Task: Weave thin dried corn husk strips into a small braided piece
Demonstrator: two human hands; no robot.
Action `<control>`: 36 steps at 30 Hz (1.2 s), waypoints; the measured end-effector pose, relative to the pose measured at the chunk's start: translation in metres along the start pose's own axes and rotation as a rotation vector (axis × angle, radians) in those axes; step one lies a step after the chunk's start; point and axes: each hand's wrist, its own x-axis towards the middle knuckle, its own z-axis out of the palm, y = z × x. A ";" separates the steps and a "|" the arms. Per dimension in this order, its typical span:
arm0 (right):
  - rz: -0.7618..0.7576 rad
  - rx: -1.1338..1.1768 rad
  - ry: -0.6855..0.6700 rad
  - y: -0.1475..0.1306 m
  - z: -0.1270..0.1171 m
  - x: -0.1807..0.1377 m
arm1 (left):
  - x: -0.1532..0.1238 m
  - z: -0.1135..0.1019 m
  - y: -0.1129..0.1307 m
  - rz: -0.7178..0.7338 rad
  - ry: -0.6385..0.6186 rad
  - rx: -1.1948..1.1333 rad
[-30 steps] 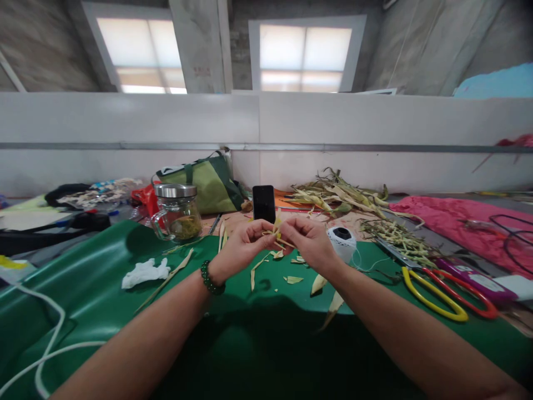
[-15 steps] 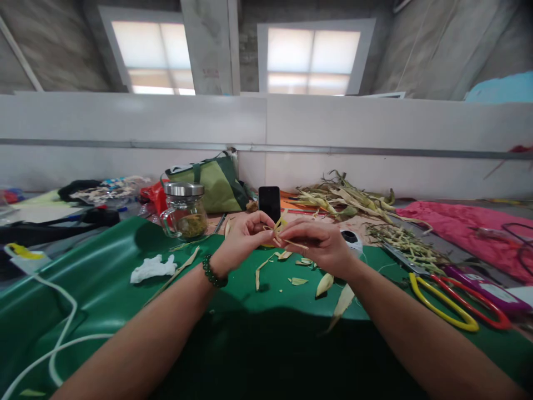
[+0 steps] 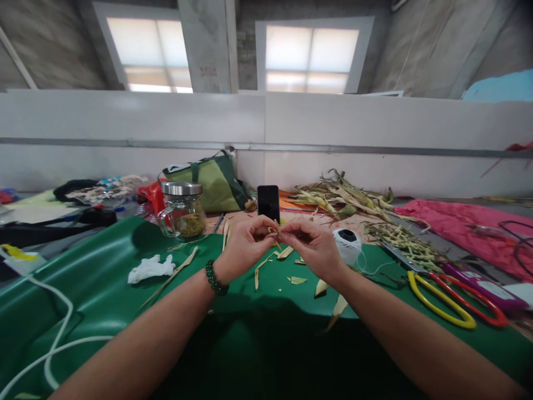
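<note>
Above the green sheet (image 3: 241, 289), both hands meet in front of an upright black phone (image 3: 268, 203). Thumb and fingers of my left hand (image 3: 249, 239) pinch a thin strip of dried corn husk (image 3: 273, 229), which seems to be bent into a small loop. My right hand (image 3: 310, 241) pinches the same husk strip from the other side, fingertips nearly touching those of the left. Most of the strip is hidden by the fingers. Beneath the hands lie husk scraps (image 3: 296, 280). A spool of white thread (image 3: 347, 244) stands just beyond my right wrist.
To the left are a glass mug (image 3: 183, 211) with a metal lid, crumpled white tissue (image 3: 151, 269) and a white cable (image 3: 62, 328). Scissors (image 3: 441, 300) with yellow and red handles lie right, near husk stalks (image 3: 412, 244). A husk pile (image 3: 341, 197) and green bag (image 3: 214, 183) sit behind.
My right hand has shifted left and closed in on my left hand, its fingers now pinching near the left fingertips. More of the thread spool shows. The husk strip is more covered.
</note>
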 end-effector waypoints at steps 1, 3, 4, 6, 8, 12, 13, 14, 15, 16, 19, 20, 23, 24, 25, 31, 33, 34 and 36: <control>0.014 -0.003 0.006 0.001 0.000 0.000 | 0.000 0.000 0.000 0.003 0.002 -0.001; 0.063 0.030 0.009 0.001 0.000 0.001 | -0.001 0.001 0.001 0.005 0.006 -0.013; 0.096 0.056 0.005 0.002 -0.001 0.002 | -0.001 0.002 0.001 0.005 0.007 -0.022; 0.162 0.107 0.001 0.002 -0.001 0.004 | -0.001 0.003 0.002 0.006 0.013 -0.039; 0.222 0.154 -0.006 0.004 -0.001 0.005 | -0.001 0.003 0.002 0.002 0.012 -0.059; 0.213 0.160 -0.038 0.007 -0.001 0.005 | 0.000 0.003 0.001 -0.024 0.000 -0.097; 0.148 0.105 -0.022 0.007 -0.002 0.004 | 0.001 0.003 0.001 -0.034 -0.001 -0.099; 0.059 0.025 0.007 0.007 -0.002 0.004 | 0.001 0.002 0.001 -0.045 -0.001 -0.099; -0.048 -0.067 0.038 0.007 -0.003 0.003 | 0.001 0.002 0.001 -0.055 0.000 -0.098; -0.159 -0.159 0.061 0.006 -0.005 0.002 | 0.001 0.002 0.001 -0.060 0.003 -0.095; -0.396 -0.357 0.055 0.004 -0.009 0.002 | 0.002 0.002 0.001 -0.048 0.016 -0.084; -0.432 -0.388 0.037 0.004 -0.010 0.002 | 0.001 0.003 0.001 -0.038 0.019 -0.080; -0.435 -0.379 0.004 0.004 -0.010 0.003 | 0.001 0.006 -0.001 -0.015 0.017 -0.081; -0.407 -0.349 0.005 0.004 -0.008 0.003 | 0.000 0.007 -0.002 -0.013 0.011 -0.085; -0.367 -0.314 0.008 0.004 -0.007 0.003 | 0.000 0.007 -0.003 -0.014 0.005 -0.087; -0.138 -0.165 0.011 0.001 -0.005 0.005 | -0.004 0.010 -0.005 -0.075 -0.046 -0.145; -0.076 -0.146 0.011 -0.001 -0.007 0.006 | -0.005 0.011 -0.005 -0.077 -0.060 -0.142; -0.044 -0.136 0.007 -0.002 -0.008 0.007 | -0.005 0.011 -0.005 -0.070 -0.058 -0.130; 0.016 -0.111 -0.004 -0.003 -0.009 0.007 | -0.006 0.012 -0.005 -0.046 -0.052 -0.122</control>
